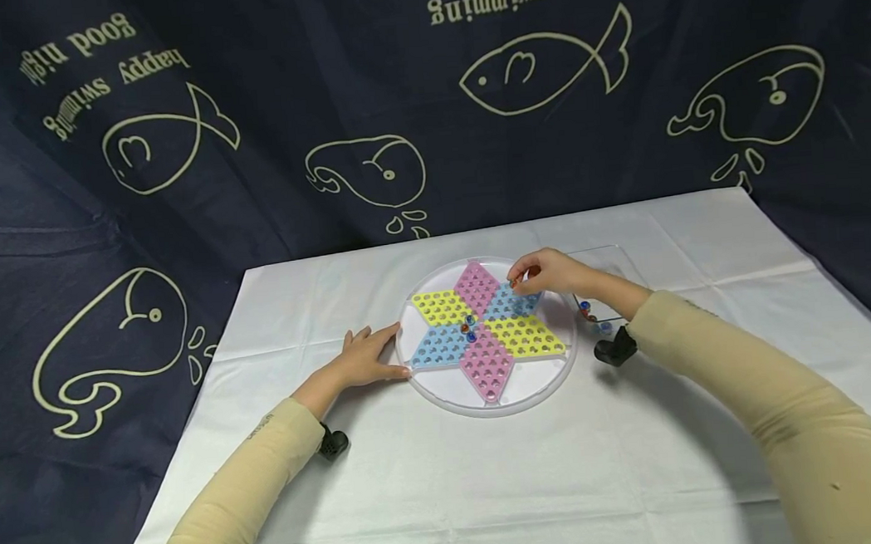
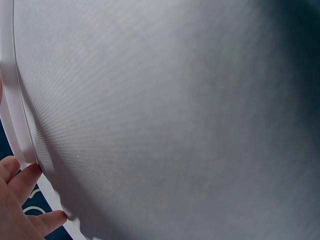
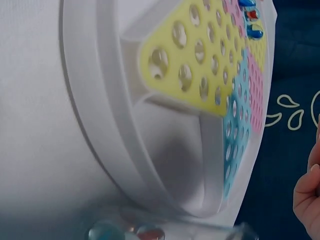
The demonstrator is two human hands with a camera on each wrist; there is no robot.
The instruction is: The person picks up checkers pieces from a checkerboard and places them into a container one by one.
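Note:
A round white board (image 1: pixel 443 392) carries a star of pink, yellow and blue holed fields. A few marbles (image 1: pixel 470 328) sit at the star's centre. My right hand (image 1: pixel 548 273) hovers over the far blue field and pinches a small reddish marble (image 1: pixel 514 280) between its fingertips. Flat on the cloth lies my left hand (image 1: pixel 369 355), with its straight fingers touching the board's left rim. The right wrist view shows the board (image 3: pixel 165 165) up close, the centre marbles (image 3: pixel 250 12) at the top and the fingers (image 3: pixel 307 195) at the right edge. In the left wrist view only fingertips (image 2: pixel 22 195) show on white cloth.
A clear tray (image 1: pixel 614 257) stands to the right of the board with a few marbles (image 1: pixel 586 308) in it, also seen as marbles (image 3: pixel 145 232) in the right wrist view. A white cloth (image 1: pixel 448 479) covers the table. A dark blue fish-print curtain (image 1: pixel 246 109) hangs behind.

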